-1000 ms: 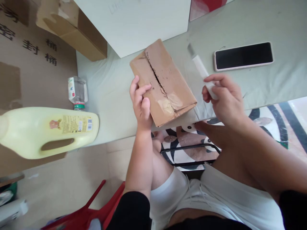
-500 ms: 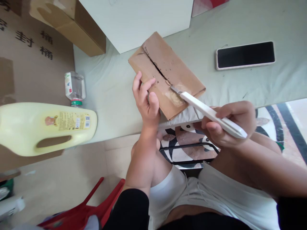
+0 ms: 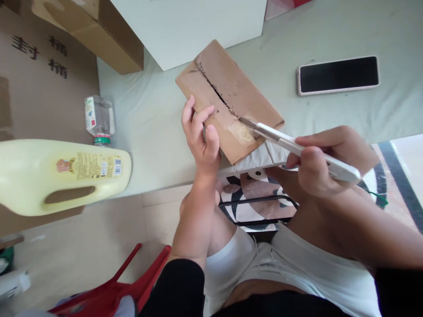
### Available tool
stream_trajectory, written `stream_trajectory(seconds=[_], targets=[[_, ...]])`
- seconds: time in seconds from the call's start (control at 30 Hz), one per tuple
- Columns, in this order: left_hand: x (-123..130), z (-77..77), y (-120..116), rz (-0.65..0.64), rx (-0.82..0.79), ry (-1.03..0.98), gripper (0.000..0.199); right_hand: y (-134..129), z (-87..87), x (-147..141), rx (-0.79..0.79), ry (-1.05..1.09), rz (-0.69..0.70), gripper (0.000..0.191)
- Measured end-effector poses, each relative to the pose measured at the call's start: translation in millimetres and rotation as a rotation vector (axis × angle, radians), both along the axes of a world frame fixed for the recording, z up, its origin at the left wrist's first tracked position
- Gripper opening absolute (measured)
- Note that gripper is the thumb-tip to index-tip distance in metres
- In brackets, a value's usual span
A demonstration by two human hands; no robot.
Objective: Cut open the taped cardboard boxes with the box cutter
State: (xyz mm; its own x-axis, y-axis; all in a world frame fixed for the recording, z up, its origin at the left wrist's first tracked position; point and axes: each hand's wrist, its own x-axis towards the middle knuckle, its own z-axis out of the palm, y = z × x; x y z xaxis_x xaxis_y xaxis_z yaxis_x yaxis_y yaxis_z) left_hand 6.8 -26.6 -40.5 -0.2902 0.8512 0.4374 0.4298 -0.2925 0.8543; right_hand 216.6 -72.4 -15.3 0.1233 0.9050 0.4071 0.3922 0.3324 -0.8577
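Lowered since the earlier frame, the white utility knife (image 3: 297,147) is in the right hand's (image 3: 325,160) closed grip, blade at the cardboard box (image 3: 228,101); left hand (image 3: 201,136) steadies the box above the desk (image 3: 155,132).

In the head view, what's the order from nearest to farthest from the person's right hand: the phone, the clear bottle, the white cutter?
From the right hand:
1. White cutter: in its fingers.
2. Phone: just beyond the hand.
3. Clear bottle: far left, beyond the left hand.
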Motion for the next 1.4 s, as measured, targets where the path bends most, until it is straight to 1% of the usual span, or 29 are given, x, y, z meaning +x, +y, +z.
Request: stream_trajectory(seconds=[0.1, 0.17, 0.23, 0.3, 0.4, 0.47, 0.6, 0.73, 0.83, 0.87, 0.93, 0.97, 1.03, 1.13, 1.2, 1.33, 1.4], targets=[[1, 0.7, 0, 0.013, 0.012, -0.002, 0.055, 4, 12.5, -9, 0.082, 0.030, -0.003, 0.016], [1, 0.4, 0, 0.010, 0.022, 0.000, 0.053, 7, 15.8, -13, 0.092, 0.116, -0.008, 0.015], [0, -0.2, 1, 0.003, 0.036, 0.005, 0.052, 9, 15.9, -14, 0.076, 0.245, -0.004, 0.015], [0, -0.4, 1, -0.008, 0.072, 0.017, 0.049, 11, 15.3, -14, 0.057, 0.330, 0.033, 0.014], [0, 0.1, 1, -0.017, 0.107, 0.033, 0.044, 13, 17.7, -11, -0.001, 0.325, 0.082, 0.013], [0, 0.3, 1, -0.007, 0.098, 0.038, 0.044, 13, 21.7, -9, -0.047, 0.337, 0.061, 0.012], [-1, -1.2, 2, -0.004, 0.063, 0.043, 0.051, 15, 27.2, -7, -0.080, 0.501, 0.023, 0.013], [-4, -5.0, 6, -0.046, 0.057, 0.035, 0.055, 19, 20.5, -7, -0.173, 0.581, 0.127, 0.014], [-9, -8.9, 11, -0.048, 0.082, 0.047, 0.058, 22, 10.7, -7, -0.130, 0.612, 0.260, 0.012], [-10, -10.2, 12, -0.050, 0.087, 0.054, 0.059, 23, 7.4, -6, -0.100, 0.614, 0.293, 0.010], [-13, -12.1, 14, -0.047, 0.093, 0.056, 0.062, 26, 1.6, -6, -0.054, 0.594, 0.334, 0.017], [-13, -12.6, 15, -0.041, 0.095, 0.048, 0.063, 28, -0.6, -6, -0.037, 0.564, 0.334, 0.020], [-13, -12.6, 16, -0.031, 0.102, 0.018, 0.065, 31, -3.6, -6, 0.007, 0.458, 0.282, 0.023], [-12, -11.1, 16, -0.035, 0.097, -0.029, 0.066, 34, -5.0, -4, 0.135, 0.303, 0.155, 0.029], [-11, -9.8, 14, -0.049, 0.100, -0.040, 0.064, 34, -5.1, -3, 0.209, 0.248, 0.131, 0.032], [-10, -7.8, 12, -0.073, 0.130, -0.029, 0.056, 36, -5.5, 2, 0.224, 0.192, 0.303, 0.027], [-9, -7.1, 12, -0.087, 0.132, -0.035, 0.056, 37, -6.4, 5, 0.236, 0.207, 0.317, 0.026]])
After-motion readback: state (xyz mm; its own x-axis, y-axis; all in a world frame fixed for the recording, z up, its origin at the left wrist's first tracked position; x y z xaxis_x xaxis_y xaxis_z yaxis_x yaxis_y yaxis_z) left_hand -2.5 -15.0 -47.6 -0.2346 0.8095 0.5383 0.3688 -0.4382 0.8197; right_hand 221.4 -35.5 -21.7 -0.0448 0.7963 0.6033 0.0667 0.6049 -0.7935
